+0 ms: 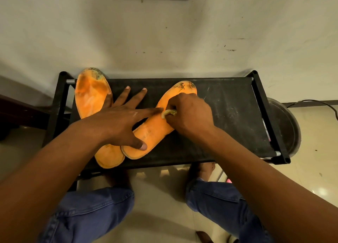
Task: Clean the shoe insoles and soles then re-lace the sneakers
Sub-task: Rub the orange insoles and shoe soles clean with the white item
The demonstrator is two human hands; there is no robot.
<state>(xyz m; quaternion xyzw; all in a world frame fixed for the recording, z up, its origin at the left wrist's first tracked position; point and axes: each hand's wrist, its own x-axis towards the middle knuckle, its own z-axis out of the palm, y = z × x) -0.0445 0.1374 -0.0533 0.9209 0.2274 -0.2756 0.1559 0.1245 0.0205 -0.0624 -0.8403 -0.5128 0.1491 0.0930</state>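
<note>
A flat orange foam insole with a soiled toe (91, 96) is laid beyond the left hand (117, 122), partly under its outer fingers. The left hand is spread with fingers released, pressing a second orange foam insole (155, 131) onto the black fabric rack shelf (228, 118). To the right of those fingers, the right hand (188, 113) is clenched around a small yellowish cleaning pad (169, 113). If the holding pressure is relaxed, the insole is likely to slide under scrubbing.
</note>
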